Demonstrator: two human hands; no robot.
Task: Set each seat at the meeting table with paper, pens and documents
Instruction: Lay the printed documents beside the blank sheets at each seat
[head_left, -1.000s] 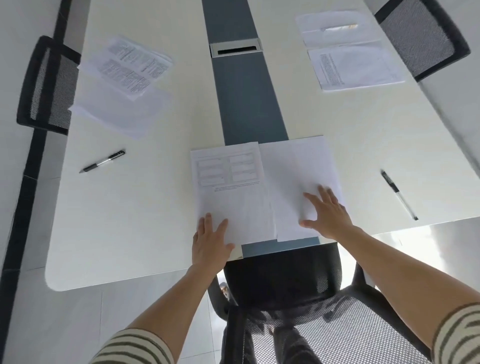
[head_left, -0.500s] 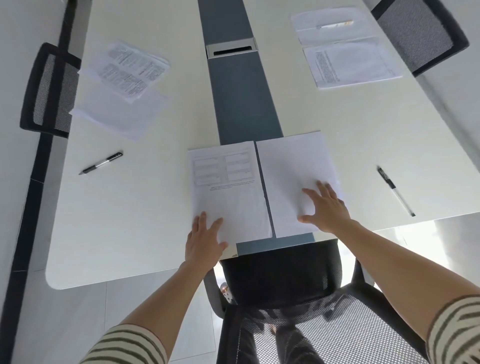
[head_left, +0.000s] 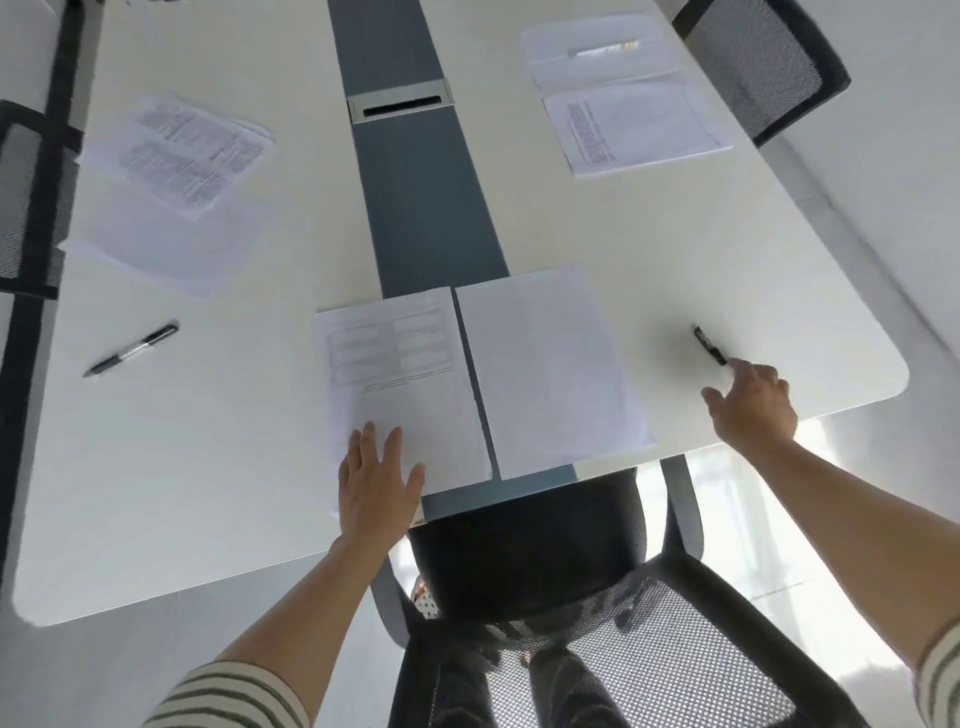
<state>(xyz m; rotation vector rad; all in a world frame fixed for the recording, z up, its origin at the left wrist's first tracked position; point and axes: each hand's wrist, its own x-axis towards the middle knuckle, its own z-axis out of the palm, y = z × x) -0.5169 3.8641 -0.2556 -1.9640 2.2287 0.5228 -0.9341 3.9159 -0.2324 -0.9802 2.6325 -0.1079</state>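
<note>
At the near end of the white meeting table (head_left: 208, 467), a printed document (head_left: 400, 374) and a blank sheet of paper (head_left: 550, 364) lie side by side. My left hand (head_left: 376, 483) rests flat on the document's near corner, fingers spread. My right hand (head_left: 753, 408) is over the pen (head_left: 709, 344) on the right; its fingers touch or cover the pen's near part, and only the black far end shows. Whether the fingers grip it is hidden. A second black pen (head_left: 132, 349) lies at the left.
A loose pile of printed pages (head_left: 182, 156) on blank sheets sits at the far left. At the far right lie a document (head_left: 639, 127) and paper with a pen (head_left: 602, 50). Dark mesh chairs stand at the near end (head_left: 524, 551), left (head_left: 31, 197) and far right (head_left: 758, 62).
My right hand left the blank sheet and moved right to the pen near the table's right corner. The two sheets now lie apart with a narrow gap. My left hand stayed on the document.
</note>
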